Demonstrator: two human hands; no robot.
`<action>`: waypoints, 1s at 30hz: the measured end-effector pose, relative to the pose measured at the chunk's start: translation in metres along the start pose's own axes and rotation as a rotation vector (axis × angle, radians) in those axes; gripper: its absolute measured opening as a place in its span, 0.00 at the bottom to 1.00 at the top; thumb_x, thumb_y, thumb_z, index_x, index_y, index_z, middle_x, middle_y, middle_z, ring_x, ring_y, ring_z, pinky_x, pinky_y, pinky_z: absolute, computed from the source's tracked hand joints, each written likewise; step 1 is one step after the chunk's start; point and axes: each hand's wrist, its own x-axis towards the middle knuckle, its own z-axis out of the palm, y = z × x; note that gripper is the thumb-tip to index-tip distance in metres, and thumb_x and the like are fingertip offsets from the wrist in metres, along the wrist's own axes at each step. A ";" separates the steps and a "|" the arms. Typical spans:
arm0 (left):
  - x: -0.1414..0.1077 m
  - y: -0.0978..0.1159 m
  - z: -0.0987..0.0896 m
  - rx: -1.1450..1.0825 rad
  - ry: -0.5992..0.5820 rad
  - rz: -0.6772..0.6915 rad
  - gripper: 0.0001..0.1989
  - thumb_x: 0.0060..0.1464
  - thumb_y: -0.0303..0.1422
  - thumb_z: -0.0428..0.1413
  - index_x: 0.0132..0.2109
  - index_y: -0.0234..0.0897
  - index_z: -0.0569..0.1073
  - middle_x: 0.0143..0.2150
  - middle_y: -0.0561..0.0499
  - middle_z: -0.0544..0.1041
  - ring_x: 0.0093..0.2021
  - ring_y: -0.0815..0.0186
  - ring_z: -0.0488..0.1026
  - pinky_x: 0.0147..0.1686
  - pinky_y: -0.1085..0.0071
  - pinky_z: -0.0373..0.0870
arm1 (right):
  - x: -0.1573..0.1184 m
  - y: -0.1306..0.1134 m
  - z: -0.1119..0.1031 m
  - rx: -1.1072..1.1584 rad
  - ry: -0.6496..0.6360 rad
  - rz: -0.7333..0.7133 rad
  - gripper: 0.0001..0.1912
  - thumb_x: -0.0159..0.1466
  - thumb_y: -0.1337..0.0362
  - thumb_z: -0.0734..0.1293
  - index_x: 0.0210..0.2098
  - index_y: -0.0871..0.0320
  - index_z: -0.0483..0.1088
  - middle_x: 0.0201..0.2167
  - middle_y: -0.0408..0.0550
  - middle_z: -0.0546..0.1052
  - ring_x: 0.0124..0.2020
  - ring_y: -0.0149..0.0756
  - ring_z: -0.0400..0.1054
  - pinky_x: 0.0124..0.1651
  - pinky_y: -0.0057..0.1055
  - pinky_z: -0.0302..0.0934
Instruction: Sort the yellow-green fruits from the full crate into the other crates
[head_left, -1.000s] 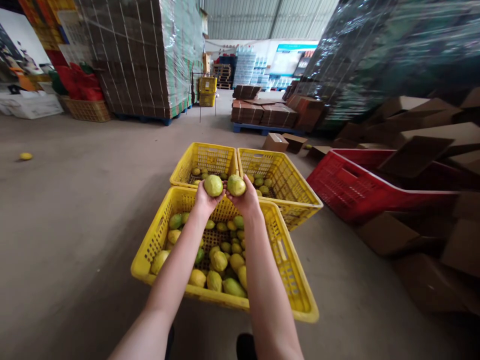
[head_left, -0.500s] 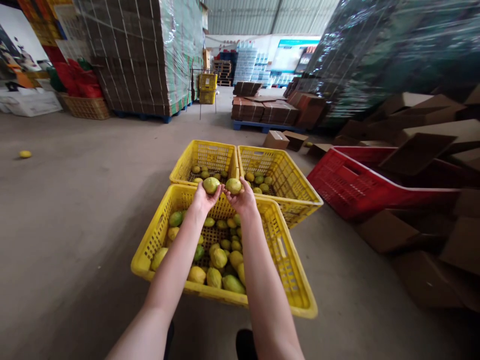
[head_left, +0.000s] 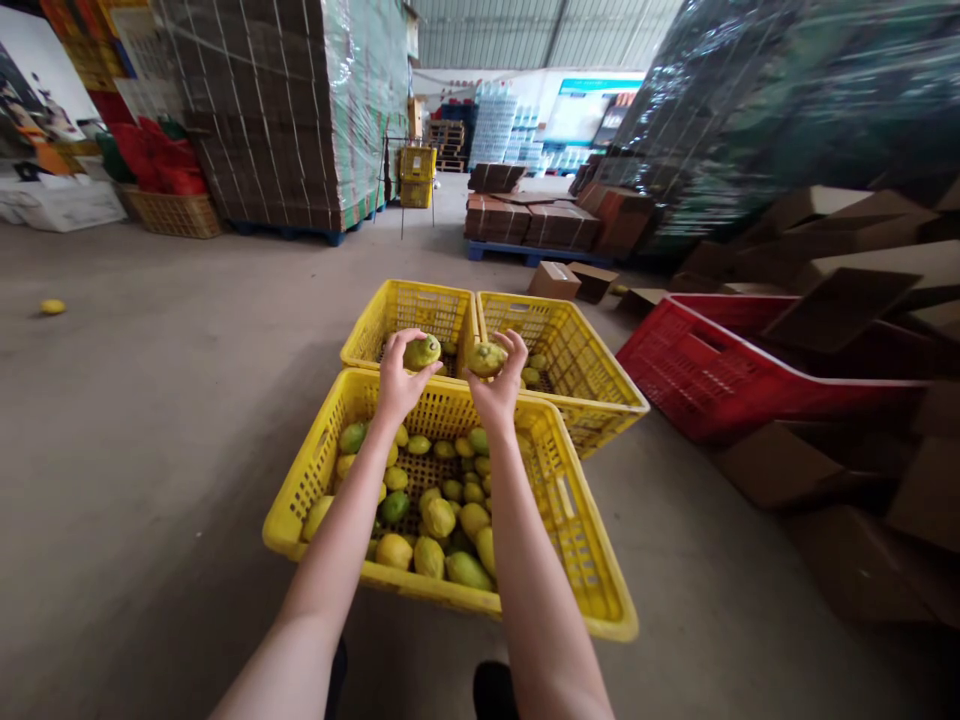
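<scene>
My left hand (head_left: 400, 378) grips a yellow-green lemon (head_left: 422, 352) between thumb and fingers, over the front edge of the back-left yellow crate (head_left: 367, 318). In my right hand (head_left: 500, 385) is another lemon (head_left: 487, 359), held near where the two back crates meet. Both hands are raised and a little apart. Below my forearms stands the large front yellow crate (head_left: 589, 535), with several green and yellow lemons (head_left: 439, 517) lying on its slotted bottom. The back-right crate (head_left: 600, 372) holds a few lemons (head_left: 531, 376), partly hidden by my right hand.
A red crate (head_left: 675, 370) and a heap of open cardboard boxes (head_left: 795, 465) are on the right. One lemon (head_left: 52, 307) lies on the floor at far left. Wrapped pallet stacks (head_left: 262, 120) and flattened cartons on a blue pallet (head_left: 487, 252) stand behind.
My hands have moved slightly apart and turned, from palms up under the lemons to gripping them from the outer sides. Both lemons have been raised a little.
</scene>
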 end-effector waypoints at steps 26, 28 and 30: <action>0.021 0.036 -0.010 -1.150 0.176 -1.266 0.20 0.68 0.41 0.45 0.50 0.33 0.75 0.39 0.43 0.80 0.41 0.59 0.80 0.40 0.63 0.80 | 0.007 -0.038 -0.001 0.838 -0.095 0.881 0.07 0.56 0.67 0.71 0.32 0.54 0.68 0.27 0.40 0.80 0.25 0.33 0.75 0.31 0.32 0.75; 0.022 0.040 -0.008 -1.129 0.196 -1.309 0.20 0.66 0.44 0.49 0.49 0.33 0.75 0.36 0.44 0.80 0.37 0.61 0.79 0.37 0.65 0.81 | 0.007 -0.039 0.002 0.842 -0.093 0.939 0.04 0.58 0.67 0.69 0.33 0.55 0.69 0.26 0.42 0.80 0.25 0.34 0.76 0.30 0.31 0.75; 0.022 0.042 -0.006 -1.125 0.234 -1.320 0.16 0.63 0.42 0.54 0.50 0.35 0.75 0.36 0.46 0.79 0.35 0.64 0.78 0.37 0.67 0.81 | 0.006 -0.040 0.006 0.861 -0.091 0.982 0.02 0.60 0.67 0.67 0.35 0.56 0.71 0.28 0.44 0.81 0.27 0.35 0.77 0.29 0.29 0.75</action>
